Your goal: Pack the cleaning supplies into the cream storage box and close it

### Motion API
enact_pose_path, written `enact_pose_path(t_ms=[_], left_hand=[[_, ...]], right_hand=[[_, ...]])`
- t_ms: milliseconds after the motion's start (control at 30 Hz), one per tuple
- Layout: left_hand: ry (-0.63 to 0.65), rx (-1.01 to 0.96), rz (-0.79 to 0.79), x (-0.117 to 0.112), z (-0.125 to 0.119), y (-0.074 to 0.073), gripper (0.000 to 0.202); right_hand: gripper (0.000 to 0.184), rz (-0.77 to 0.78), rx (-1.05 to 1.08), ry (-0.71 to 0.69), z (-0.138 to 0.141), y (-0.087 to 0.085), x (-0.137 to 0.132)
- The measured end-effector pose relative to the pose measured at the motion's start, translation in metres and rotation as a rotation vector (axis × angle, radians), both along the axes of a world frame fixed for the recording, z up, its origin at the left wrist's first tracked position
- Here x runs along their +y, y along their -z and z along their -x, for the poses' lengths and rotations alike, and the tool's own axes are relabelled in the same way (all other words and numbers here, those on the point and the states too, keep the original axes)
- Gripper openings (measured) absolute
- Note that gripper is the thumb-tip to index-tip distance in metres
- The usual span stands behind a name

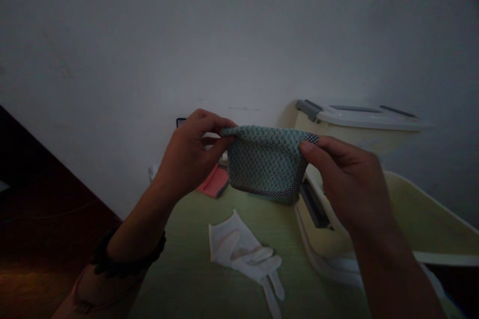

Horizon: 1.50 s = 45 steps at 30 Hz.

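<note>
A folded green-grey cleaning cloth (264, 162) with a black-and-white checked edge hangs in the air between both hands. My left hand (196, 152) pinches its top left corner between thumb and fingers. At the top right corner, my right hand (348, 179) grips the cloth with the thumb in front and the fingers behind. Below the cloth, a white glove (245, 254) lies flat on the green tabletop (179, 259), its fingers pointing toward the lower right. A pink cloth (215, 182) with a dark edge lies partly hidden behind my left hand.
On the right stands a cream storage box (325, 244) with its lid (374, 117) raised against the wall (239, 35). My right forearm crosses in front of the box. A dark-edged object (181, 122) shows only partly behind my left hand.
</note>
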<state>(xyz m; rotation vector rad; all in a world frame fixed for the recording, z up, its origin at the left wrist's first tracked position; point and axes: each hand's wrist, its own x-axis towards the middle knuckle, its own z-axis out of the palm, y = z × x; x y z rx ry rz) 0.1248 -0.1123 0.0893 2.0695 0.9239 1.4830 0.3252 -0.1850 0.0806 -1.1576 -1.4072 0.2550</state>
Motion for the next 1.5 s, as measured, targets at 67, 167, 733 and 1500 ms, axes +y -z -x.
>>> enact_pose_path(t_ms=[67, 167, 733, 1500], left_hand=[[0.08, 0.028, 0.052, 0.003, 0.002, 0.002, 0.01], [0.3, 0.01, 0.198, 0.005, 0.004, 0.006, 0.011], [0.457, -0.458, 0.62, 0.002, -0.01, 0.011, 0.013], [0.65, -0.143, 0.597, 0.005, -0.009, 0.018, 0.046]], right_hand=[[0.014, 0.073, 0.022, -0.048, -0.003, 0.001, 0.003], [0.01, 0.154, 0.099, -0.146, -0.004, 0.005, 0.007], [0.03, 0.294, 0.133, -0.223, -0.001, -0.002, 0.001], [0.004, 0.016, 0.155, 0.067, 0.004, -0.002, 0.0]])
